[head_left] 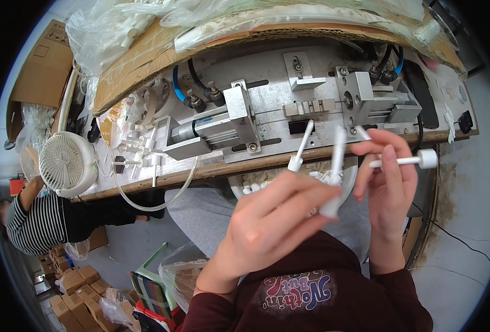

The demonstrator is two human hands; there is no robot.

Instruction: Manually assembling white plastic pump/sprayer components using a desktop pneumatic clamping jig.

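My left hand (267, 221) pinches two white plastic tubes (333, 171) upright, ready to feed, while at three o'clock my right hand (386, 177) fingertips pinch a capped white tube (405, 161) level.

White plastic tubes (333, 166) everywhere, silver-grey metal machine (289, 105) with blue hoses (176, 83), white little fan (67, 163) left of the machine, maroon sleeves (400, 293), someone's black-and-white striped shirt (32, 224).

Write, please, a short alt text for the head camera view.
Seen from above, the person's left hand holds several white plastic tubes and the right hand one white capped tube, before a metal press machine on a wooden bench.
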